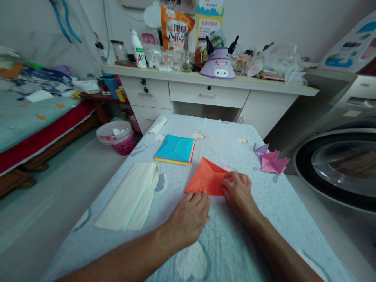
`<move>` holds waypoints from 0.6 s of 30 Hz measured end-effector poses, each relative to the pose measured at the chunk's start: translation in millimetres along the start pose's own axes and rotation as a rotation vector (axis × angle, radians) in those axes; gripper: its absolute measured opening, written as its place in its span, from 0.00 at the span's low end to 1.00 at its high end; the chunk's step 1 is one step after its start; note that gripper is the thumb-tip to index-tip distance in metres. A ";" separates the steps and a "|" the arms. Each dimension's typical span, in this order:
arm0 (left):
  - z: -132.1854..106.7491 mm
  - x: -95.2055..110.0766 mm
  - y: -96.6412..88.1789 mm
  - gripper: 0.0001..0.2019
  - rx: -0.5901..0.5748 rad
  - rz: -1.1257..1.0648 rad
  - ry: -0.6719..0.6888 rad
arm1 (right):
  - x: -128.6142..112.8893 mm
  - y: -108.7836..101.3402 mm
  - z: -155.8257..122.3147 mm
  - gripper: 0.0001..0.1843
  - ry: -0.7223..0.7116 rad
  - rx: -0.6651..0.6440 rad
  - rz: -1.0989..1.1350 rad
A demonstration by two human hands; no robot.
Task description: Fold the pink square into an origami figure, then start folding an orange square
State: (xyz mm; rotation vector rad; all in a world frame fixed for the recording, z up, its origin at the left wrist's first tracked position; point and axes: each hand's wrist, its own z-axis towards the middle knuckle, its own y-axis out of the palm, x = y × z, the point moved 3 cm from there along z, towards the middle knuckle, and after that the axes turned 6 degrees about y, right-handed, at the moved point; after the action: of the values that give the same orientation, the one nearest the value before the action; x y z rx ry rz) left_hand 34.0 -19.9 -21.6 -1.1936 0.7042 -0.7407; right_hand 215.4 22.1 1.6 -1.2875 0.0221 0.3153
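Observation:
An orange sheet of origami paper point(207, 178), creased and partly folded, lies on the pale blue table cover point(229, 239). My right hand point(238, 192) presses on its right corner with fingers curled and pinched on the paper. My left hand point(188, 217) rests flat just below the sheet's lower left edge, fingertips touching it. A stack of coloured paper squares point(175, 149) with a blue sheet on top sits behind the orange one.
Folded pink and purple paper shapes point(272, 159) lie at the right. A folded white cloth point(132, 197) lies left. A cluttered desk point(205, 84) stands behind, a washing machine point(340, 164) right, a bin point(116, 137) and a bed point(35, 117) left.

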 end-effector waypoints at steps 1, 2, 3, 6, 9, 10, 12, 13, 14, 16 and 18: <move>0.2 1.2 0.3 0.21 0.000 0.015 -0.001 | -5.0 -0.2 0.0 0.07 -0.049 -0.049 0.017; 0.5 2.3 0.0 0.21 -0.003 0.026 -0.002 | -9.1 0.0 0.0 0.08 -0.084 -0.092 0.032; 0.9 3.3 -0.7 0.21 -0.006 0.034 -0.003 | -12.4 0.5 -0.1 0.09 -0.107 -0.124 0.049; 1.8 5.5 -3.7 0.20 -0.012 0.041 -0.015 | -17.0 2.7 0.4 0.11 -0.116 -0.147 0.093; 1.5 7.4 -4.5 0.20 -0.015 0.043 -0.036 | -17.6 4.6 1.1 0.12 -0.090 -0.131 0.106; 1.1 8.2 -4.2 0.19 -0.019 0.047 -0.043 | -17.8 5.0 1.2 0.11 -0.082 -0.129 0.102; 0.1 9.9 -3.5 0.19 -0.029 0.066 -0.059 | -18.4 5.4 1.4 0.11 -0.070 -0.126 0.095; -0.4 11.0 -3.5 0.20 -0.034 0.081 -0.062 | -18.7 5.6 1.4 0.11 -0.066 -0.126 0.094; -0.8 12.1 -3.9 0.20 -0.041 0.097 -0.066 | -18.9 5.7 1.4 0.11 -0.062 -0.125 0.097; -1.5 14.6 -5.7 0.20 -0.056 0.127 -0.079 | -18.9 6.4 1.4 0.11 -0.057 -0.121 0.103; -1.9 16.9 -8.1 0.20 -0.069 0.148 -0.098 | -18.3 7.4 1.3 0.11 -0.053 -0.121 0.108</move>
State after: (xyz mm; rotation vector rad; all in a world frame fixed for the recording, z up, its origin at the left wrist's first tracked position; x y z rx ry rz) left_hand 41.2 -36.3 -15.6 -1.2179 0.7328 -0.5351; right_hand 195.9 21.1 -1.5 -1.4004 0.0277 0.4489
